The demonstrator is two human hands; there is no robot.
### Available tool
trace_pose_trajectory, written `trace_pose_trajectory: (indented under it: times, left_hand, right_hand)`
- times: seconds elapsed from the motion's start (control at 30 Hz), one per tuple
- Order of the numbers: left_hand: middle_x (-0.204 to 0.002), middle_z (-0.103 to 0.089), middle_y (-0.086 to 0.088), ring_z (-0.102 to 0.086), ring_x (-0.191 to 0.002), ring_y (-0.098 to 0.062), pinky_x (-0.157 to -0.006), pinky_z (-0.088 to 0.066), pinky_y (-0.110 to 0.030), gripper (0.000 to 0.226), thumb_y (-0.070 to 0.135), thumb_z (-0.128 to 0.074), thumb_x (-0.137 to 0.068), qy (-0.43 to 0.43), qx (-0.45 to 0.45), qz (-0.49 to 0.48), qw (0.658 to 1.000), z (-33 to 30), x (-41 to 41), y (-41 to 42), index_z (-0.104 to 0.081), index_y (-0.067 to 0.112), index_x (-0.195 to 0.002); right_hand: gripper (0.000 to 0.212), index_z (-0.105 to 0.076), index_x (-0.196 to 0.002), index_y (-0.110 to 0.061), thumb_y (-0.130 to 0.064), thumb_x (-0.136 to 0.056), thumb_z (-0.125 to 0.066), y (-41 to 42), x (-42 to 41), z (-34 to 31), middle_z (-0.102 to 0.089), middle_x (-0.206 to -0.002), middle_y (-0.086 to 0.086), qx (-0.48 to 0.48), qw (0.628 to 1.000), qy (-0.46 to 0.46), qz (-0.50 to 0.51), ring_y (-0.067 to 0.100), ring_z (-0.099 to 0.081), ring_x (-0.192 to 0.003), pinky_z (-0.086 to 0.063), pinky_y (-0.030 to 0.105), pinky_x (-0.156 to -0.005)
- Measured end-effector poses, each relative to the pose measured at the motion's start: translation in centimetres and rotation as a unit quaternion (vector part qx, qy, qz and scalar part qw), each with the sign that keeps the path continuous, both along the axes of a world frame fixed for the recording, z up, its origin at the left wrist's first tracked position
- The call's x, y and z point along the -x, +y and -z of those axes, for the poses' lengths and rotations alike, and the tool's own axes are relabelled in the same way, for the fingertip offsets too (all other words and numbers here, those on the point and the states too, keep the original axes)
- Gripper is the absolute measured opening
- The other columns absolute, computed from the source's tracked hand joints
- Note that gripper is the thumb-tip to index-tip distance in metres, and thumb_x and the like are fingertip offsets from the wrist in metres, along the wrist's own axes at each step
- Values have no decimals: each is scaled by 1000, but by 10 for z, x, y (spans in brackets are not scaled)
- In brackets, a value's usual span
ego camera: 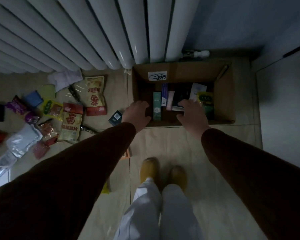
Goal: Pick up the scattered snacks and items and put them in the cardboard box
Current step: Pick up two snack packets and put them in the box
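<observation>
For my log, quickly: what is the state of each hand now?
Left hand: open, empty, at the cardboard box edge.
Right hand: open, over the box, holding nothing.

We see a brown cardboard box (223, 94), cream snack bags with red characters (93, 94), a purple wrapper (19, 108), yellow slippers (149, 168), and dark maroon sleeves (76, 170).

Dim, soft focus, wide-angle edge distortion.
</observation>
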State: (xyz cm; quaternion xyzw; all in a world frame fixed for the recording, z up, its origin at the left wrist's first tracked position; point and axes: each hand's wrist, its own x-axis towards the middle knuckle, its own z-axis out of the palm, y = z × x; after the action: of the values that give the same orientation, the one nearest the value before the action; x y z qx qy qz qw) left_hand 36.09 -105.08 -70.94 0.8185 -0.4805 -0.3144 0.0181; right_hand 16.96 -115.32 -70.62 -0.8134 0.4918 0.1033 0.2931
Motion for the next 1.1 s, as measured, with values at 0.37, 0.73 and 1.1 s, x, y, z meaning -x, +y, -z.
trace_pose_trajectory:
  times: [0.37,0.73,1.1]
  left_hand:
    - [-129,-58,-4,-55,-117,-24,-92,-48,-39,49,30,-68,-87,-15,6,-86,996,-36,-30,179,-55,22,-133]
    - [-121,-62,-4,-58,-111,-28,-85,-50,-38,43,27,-68,-82,-14,3,-130,991,-60,-105,400,-61,25,-125]
    - [-132,-58,-2,-55,-120,-22,-93,-47,-37,52,29,-72,-84,-27,-63,-103,992,-51,-198,524,-55,21,-132]
  right_hand:
    - [37,-56,-127,-14,-18,-90,-61,136,-46,-37,-55,-124,9,24,993,-44,-105,27,-48,-117,-43,39,-92]
    - [38,-56,-127,-17,-20,-90,-63,325,-116,-57,-57,-126,7,44,989,-9,-144,24,-52,-113,-50,39,-90]
    - [41,-54,-130,-12,-20,-90,-58,464,-184,-30,-58,-122,10,-40,996,-23,-76,27,-52,-114,-48,43,-93]
